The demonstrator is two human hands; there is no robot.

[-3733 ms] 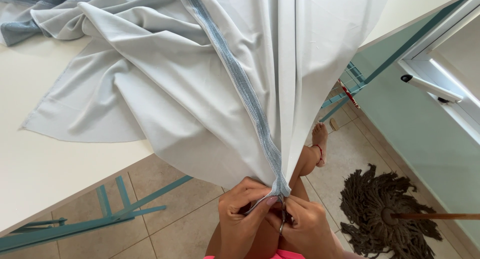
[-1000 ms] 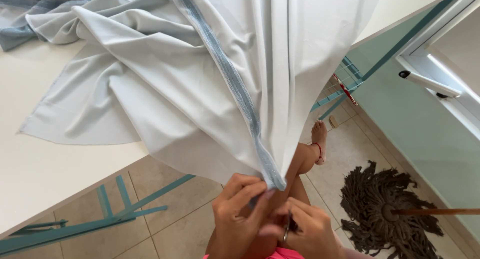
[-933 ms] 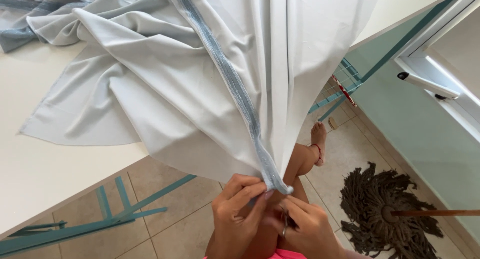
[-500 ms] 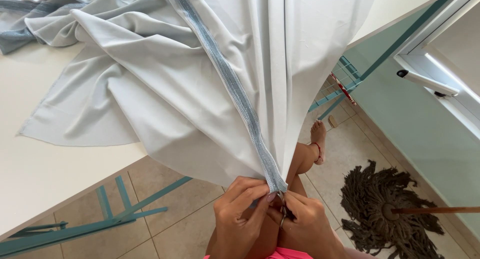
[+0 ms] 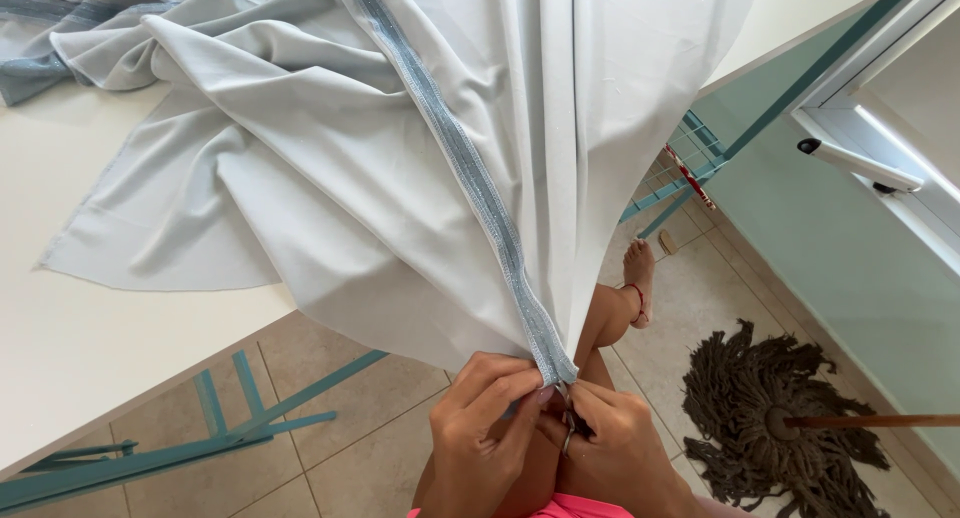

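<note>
Your left hand and right hand pinch the lower tip of the blue trim strip at bottom centre, fingers pressed together, its long axis running up-left across the pale fabric on the white table.

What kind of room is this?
Probably a home sewing or work room: pale grey fabric with a blue trim band lies spread over a white table, and a mop rests on the tiled floor.
</note>
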